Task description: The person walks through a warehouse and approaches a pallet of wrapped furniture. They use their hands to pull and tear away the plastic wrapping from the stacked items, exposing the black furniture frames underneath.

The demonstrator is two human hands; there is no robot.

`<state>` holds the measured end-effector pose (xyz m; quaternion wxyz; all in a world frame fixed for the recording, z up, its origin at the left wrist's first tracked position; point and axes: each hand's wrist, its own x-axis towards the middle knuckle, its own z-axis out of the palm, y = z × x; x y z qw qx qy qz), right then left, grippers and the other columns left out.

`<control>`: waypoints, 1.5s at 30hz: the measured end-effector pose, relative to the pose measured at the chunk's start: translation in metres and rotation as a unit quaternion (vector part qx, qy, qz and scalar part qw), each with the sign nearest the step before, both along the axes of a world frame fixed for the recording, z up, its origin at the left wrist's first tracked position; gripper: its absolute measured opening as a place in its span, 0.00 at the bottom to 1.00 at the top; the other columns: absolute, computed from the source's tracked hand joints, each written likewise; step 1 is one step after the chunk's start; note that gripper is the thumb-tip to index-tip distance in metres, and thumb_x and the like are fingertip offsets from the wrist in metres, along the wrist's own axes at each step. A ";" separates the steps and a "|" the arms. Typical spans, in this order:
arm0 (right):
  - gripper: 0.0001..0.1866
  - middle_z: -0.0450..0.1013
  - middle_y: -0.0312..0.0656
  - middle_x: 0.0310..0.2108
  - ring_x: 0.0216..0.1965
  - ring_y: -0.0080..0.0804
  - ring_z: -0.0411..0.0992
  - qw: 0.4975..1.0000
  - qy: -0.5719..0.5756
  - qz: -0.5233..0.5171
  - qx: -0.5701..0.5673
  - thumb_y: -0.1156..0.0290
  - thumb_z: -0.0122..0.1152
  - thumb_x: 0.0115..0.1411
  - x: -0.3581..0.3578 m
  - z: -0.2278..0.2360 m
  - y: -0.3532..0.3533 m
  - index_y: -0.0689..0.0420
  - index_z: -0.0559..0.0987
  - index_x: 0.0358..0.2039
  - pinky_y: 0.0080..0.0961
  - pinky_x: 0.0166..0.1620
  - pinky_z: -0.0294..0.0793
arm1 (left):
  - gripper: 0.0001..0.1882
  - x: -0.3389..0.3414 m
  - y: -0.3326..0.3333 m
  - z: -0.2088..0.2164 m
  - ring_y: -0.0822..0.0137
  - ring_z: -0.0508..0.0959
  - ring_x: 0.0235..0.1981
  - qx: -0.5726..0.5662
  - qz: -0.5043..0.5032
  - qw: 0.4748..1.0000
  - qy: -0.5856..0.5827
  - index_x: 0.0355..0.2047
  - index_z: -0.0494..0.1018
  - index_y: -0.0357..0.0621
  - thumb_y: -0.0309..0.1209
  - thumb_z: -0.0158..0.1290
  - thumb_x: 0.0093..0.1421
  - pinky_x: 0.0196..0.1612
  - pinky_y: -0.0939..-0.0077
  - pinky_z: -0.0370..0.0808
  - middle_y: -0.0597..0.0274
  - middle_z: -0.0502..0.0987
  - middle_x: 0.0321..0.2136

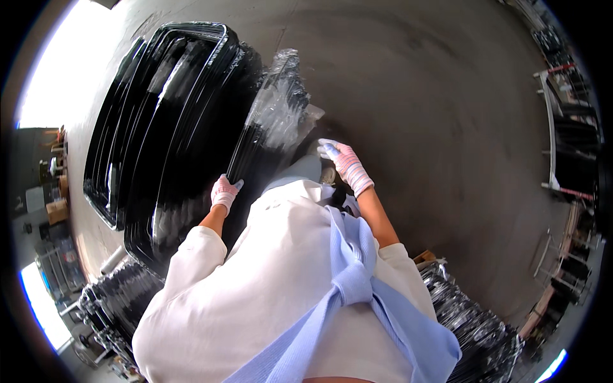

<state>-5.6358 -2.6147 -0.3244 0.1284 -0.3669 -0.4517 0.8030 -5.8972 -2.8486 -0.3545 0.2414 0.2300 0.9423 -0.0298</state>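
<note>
My left hand (225,193), in a striped pinkish-white glove, grips the near edge of a tall stack of black metal frames (185,127) wrapped in clear film. Its thumb sticks out to the right, while the fingertips are partly hidden. The frames have rounded corners and lean in layers on my left. Just right of the stack my right hand (348,167), gloved alike, hangs in the air with fingers stretched out, holding nothing visible. Crumpled clear plastic film (278,105) bunches over the stack's right end, a little beyond and left of that hand.
Grey concrete floor (434,102) spreads ahead and to the right. Film-wrapped black bundles stand behind me at left (118,297) and right (472,319). A metal rack (552,134) stands at the far right. Cardboard boxes (57,210) sit at the far left.
</note>
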 end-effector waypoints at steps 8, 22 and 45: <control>0.20 0.69 0.48 0.44 0.46 0.38 0.68 0.999 0.019 -0.045 0.008 0.64 0.49 0.59 0.006 0.001 0.034 0.64 0.69 0.48 0.31 0.52 0.64 | 0.27 -0.002 0.011 0.016 0.52 0.73 0.43 -0.048 0.067 0.995 -0.052 0.36 0.69 0.41 0.49 0.59 0.43 0.45 0.65 0.70 0.50 0.74 0.38; 0.20 0.69 0.48 0.45 0.47 0.38 0.68 0.993 -0.090 0.069 0.045 0.65 0.49 0.60 -0.052 0.006 0.179 0.65 0.68 0.48 0.30 0.53 0.65 | 0.25 -0.050 0.230 -0.009 0.53 0.71 0.45 0.074 0.057 0.990 -0.108 0.47 0.65 0.45 0.41 0.50 0.50 0.45 0.66 0.70 0.50 0.70 0.44; 0.20 0.73 0.45 0.40 0.43 0.41 0.70 0.707 -0.278 0.506 0.409 0.57 0.50 0.54 -0.353 -0.023 0.271 0.46 0.72 0.47 0.30 0.46 0.67 | 0.26 -0.062 0.268 -0.016 0.61 0.69 0.49 0.074 0.218 0.956 -0.180 0.47 0.68 0.53 0.51 0.48 0.50 0.51 0.69 0.66 0.59 0.70 0.46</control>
